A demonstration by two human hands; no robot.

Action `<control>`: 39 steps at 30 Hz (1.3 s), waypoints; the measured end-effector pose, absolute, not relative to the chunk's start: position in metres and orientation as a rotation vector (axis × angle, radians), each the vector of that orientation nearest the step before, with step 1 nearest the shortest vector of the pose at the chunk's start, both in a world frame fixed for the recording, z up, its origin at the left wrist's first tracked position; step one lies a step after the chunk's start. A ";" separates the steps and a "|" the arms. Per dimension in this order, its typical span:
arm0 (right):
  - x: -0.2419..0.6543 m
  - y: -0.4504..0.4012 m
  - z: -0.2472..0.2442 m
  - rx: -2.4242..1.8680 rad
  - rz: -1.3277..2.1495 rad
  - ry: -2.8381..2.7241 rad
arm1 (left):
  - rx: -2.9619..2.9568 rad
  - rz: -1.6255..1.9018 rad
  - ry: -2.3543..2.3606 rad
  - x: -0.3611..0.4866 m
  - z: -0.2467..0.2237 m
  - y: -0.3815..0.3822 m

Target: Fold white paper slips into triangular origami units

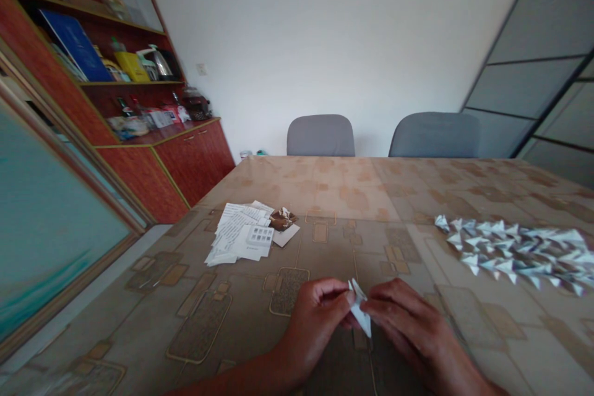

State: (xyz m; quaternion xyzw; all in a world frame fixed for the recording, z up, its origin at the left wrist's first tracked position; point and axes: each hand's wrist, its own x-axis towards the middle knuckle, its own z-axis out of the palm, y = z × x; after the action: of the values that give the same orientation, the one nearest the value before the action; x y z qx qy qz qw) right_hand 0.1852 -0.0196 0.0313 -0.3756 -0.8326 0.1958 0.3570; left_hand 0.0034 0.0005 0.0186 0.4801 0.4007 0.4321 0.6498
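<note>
Near the table's front edge, a small folded white paper piece with pointed ends is pinched between both hands. My left hand grips it from the left with thumb and fingers closed. From the right, the fingertips of my right hand press against its side. A stack of printed paper sheets lies spread out to the left on the table. Beside it is a small brown item with white bits on it. Rows of folded paper pieces with pointed tips lie to the right.
The table has a patterned cover. Behind it stand two grey chairs, a left chair and a right chair, against a white wall. A reddish wooden cabinet with loaded shelves is at the left; grey panels stand at the right.
</note>
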 end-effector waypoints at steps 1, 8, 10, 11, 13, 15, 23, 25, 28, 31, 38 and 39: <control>0.185 -0.020 0.031 -0.976 0.546 -2.119 | 1.092 0.986 0.918 0.003 0.019 0.000; 0.178 -0.023 0.029 -1.159 0.664 -1.956 | 1.130 1.002 0.920 0.004 0.011 -0.004; 0.176 -0.023 0.028 -1.201 0.664 -1.927 | 1.180 1.020 0.937 0.004 0.009 -0.006; 0.175 -0.022 0.028 -1.220 0.670 -1.905 | 1.223 1.027 0.950 0.004 0.009 -0.006; 0.173 -0.021 0.026 -1.246 0.683 -1.860 | 1.311 1.033 0.982 0.004 0.010 -0.008; 0.171 -0.021 0.025 -1.267 0.702 -1.825 | 1.351 1.030 1.003 0.003 0.011 -0.008; 0.167 -0.021 0.029 -1.241 0.685 -1.857 | 1.181 1.053 0.923 0.005 0.006 -0.006; 0.166 -0.021 0.029 -1.240 0.718 -1.849 | 1.135 1.041 0.897 0.006 0.005 -0.006; 0.166 -0.022 0.028 -1.242 0.827 -1.817 | 1.125 1.052 0.883 0.007 0.005 -0.007; 0.169 -0.022 0.028 -1.244 0.876 -1.837 | 1.208 1.060 0.909 0.004 0.005 -0.009; 0.183 -0.016 0.033 -1.216 0.742 -1.988 | 1.662 1.015 0.977 -0.004 0.017 -0.001; 0.185 -0.015 0.033 -1.205 0.739 -2.003 | 1.726 1.019 0.986 -0.004 0.019 0.000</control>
State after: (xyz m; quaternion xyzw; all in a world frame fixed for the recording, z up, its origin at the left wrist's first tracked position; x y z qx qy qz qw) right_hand 0.1848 -0.0153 0.0333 -0.4627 -0.7688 0.2838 0.3381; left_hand -0.0044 0.0003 0.0186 0.6944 0.3968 0.4101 0.4383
